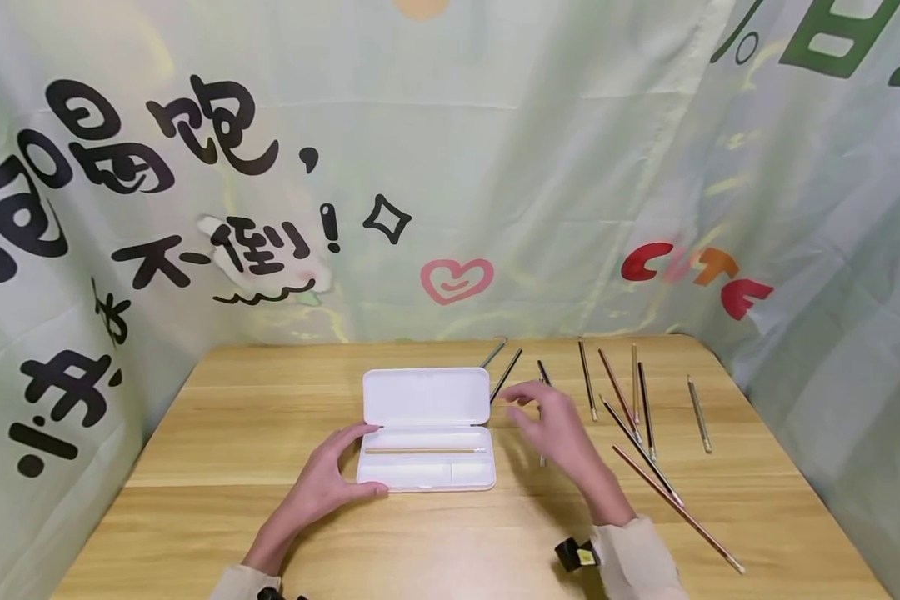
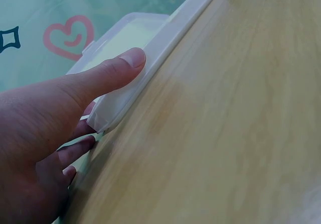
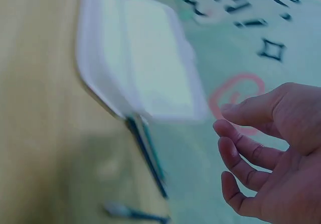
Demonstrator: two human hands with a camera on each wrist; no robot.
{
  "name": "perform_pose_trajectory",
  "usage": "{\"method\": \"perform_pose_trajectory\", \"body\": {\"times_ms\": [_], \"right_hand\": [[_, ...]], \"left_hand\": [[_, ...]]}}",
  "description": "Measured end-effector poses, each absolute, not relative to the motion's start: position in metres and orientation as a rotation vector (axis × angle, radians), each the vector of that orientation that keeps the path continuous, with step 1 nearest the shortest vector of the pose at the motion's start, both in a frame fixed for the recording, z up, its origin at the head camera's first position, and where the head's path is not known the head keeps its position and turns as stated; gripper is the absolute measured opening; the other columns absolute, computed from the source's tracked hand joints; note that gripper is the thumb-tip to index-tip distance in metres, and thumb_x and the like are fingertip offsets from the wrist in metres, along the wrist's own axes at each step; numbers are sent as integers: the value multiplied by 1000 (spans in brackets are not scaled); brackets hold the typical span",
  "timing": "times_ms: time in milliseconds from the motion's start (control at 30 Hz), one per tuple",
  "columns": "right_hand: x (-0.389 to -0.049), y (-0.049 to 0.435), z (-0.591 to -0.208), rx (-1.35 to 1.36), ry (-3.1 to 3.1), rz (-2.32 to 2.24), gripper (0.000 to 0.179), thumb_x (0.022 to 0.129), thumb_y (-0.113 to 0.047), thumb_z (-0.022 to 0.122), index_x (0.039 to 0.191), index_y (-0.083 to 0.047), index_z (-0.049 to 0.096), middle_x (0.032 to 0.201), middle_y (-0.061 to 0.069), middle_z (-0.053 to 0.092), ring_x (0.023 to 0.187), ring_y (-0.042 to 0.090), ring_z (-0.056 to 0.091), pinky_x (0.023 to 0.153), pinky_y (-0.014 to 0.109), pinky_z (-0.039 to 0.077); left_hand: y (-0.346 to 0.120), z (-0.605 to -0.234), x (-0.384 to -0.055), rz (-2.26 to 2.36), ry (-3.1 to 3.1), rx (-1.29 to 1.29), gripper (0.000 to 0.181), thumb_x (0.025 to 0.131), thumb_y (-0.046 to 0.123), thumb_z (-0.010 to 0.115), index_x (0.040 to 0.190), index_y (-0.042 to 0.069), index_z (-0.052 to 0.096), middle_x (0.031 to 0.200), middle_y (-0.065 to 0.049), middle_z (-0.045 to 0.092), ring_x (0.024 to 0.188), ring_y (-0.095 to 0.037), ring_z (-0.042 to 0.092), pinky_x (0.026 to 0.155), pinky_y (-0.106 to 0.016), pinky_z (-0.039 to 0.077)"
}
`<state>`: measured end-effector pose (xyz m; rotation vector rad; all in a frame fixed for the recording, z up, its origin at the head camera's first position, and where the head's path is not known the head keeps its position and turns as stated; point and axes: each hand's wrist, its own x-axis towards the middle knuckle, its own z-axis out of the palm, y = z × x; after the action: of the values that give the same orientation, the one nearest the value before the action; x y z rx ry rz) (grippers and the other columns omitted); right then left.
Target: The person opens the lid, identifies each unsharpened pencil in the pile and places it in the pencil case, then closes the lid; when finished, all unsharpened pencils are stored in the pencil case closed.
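Observation:
A white pencil case (image 1: 426,396) lies on the table with its lid raised back. One tan pencil (image 1: 420,451) lies lengthwise in its tray. My left hand (image 1: 332,477) grips the case's left end, thumb at the near edge and fingers toward the hinge; the left wrist view shows the thumb on the front wall of the case (image 2: 173,38). To the right of the lid, my right hand (image 1: 551,421) is raised over the table with relaxed fingers and holds nothing. Close by it lie dark pencils (image 1: 506,375), partly hidden behind the lid and the hand.
Several pencils lie scattered on the right of the wooden table (image 1: 232,417), among them a reddish one (image 1: 678,508) reaching toward the near edge and a grey one (image 1: 698,414) at the far right. A printed curtain (image 1: 532,167) hangs behind and beside the table.

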<state>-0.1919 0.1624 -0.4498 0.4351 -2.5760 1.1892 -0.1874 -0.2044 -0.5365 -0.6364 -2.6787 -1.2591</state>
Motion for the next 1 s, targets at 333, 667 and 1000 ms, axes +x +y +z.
{"method": "perform_pose_trajectory", "body": {"times_ms": [333,667,1000], "right_hand": [[-197,230,-437,222,-2446,1093,27,95,-3,72,121,-5,71,108,11,74,93,25,67,72,33,53],[-195,295,-456,-194,-2415,1171,33,97,-12,70,130,-4,65,107,16,68,89,2,56,70,7,45],[-193,333,-488,-411,-2565,1154,39,96,-12,71,130,5,60,104,18,65,79,6,54,63,15,44]], "left_hand": [[-208,-535,-185,-1266,-2677,-618,88,65,53,95,141,23,60,146,-10,57,134,-35,52,106,-62,42],[-204,-536,-184,-1285,-2693,-623,87,67,54,93,142,25,59,147,-8,56,135,-36,50,106,-64,42],[-202,-536,-185,-1270,-2683,-636,88,67,52,94,142,23,59,147,-10,55,135,-38,50,106,-66,41]]}}
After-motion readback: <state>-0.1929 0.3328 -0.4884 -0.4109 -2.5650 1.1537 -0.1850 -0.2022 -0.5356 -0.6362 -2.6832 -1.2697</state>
